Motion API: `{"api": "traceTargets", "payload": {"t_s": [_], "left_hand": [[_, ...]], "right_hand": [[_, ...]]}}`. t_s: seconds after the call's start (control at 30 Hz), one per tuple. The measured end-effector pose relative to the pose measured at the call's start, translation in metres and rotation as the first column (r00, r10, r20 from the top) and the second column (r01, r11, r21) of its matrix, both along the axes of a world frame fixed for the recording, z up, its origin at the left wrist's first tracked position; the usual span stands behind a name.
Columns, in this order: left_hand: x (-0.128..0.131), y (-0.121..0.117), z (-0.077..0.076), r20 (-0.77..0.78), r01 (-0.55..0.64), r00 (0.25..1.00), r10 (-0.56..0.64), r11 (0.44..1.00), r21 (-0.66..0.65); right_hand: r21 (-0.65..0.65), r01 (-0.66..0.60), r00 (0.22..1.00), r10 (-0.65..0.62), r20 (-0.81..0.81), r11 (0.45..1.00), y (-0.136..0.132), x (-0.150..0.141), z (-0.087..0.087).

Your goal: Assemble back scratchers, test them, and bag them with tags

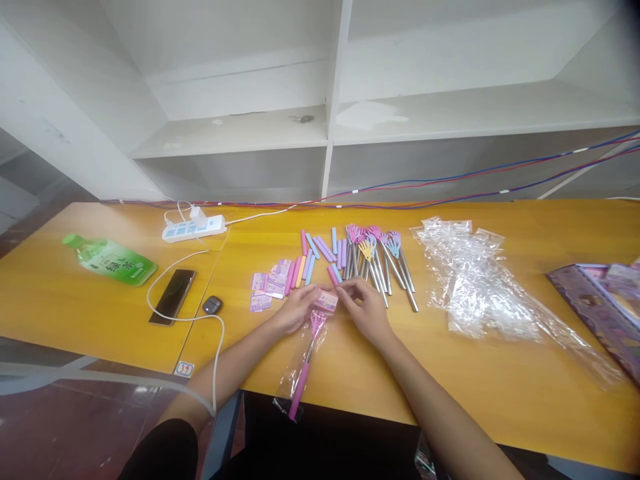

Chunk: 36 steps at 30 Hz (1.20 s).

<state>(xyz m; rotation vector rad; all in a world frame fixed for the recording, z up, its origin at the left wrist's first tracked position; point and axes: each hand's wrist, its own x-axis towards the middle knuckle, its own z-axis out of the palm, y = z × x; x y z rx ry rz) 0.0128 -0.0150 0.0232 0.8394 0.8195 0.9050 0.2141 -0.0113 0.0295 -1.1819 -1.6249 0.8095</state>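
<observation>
A clear plastic bag holds a pink back scratcher; its hand-shaped head points away from me and its pink handle hangs past the table's front edge. At the bag's top is a small pink and white printed card. My left hand is closed on the card and bag top from the left. My right hand pinches at the card's right edge, its fingertips partly hidden. Just beyond lie coloured handle sleeves and several metal back scratchers with coloured hand-shaped heads. More printed cards lie left of them.
Clear empty bags are heaped on the right, beside a purple patterned box. Leftward are a green bottle, a phone, a small black object, a white cable and a power strip. White shelving stands behind.
</observation>
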Motion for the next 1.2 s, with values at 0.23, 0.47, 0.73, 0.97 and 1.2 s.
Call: {"api": "traceTargets", "payload": {"t_s": [0.23, 0.47, 0.73, 0.97, 1.2], "left_hand": [[0.001, -0.003, 0.001, -0.247, 0.049, 0.969, -0.027, 0.995, 0.083], [0.0, -0.001, -0.005, -0.202, -0.046, 0.978, 0.061, 0.996, 0.077], [0.003, -0.002, -0.012, -0.132, -0.103, 0.985, 0.107, 0.994, 0.04], [0.005, -0.004, -0.014, -0.13, -0.134, 0.982, 0.141, 0.989, 0.059], [0.004, -0.003, -0.02, -0.124, -0.142, 0.981, 0.149, 0.988, 0.065]], "right_hand": [[0.059, 0.016, 0.999, -0.015, -0.033, 0.998, 0.001, 0.004, 0.008], [0.077, -0.144, 0.989, 0.142, 0.029, 0.987, -0.005, -0.003, 0.002], [0.138, -0.213, 0.969, 0.191, 0.155, 0.967, -0.005, 0.0, -0.005], [0.245, -0.292, 0.938, 0.227, 0.261, 0.924, 0.003, 0.008, -0.005], [0.225, -0.298, 0.929, 0.228, 0.29, 0.928, 0.001, 0.008, -0.002]]}}
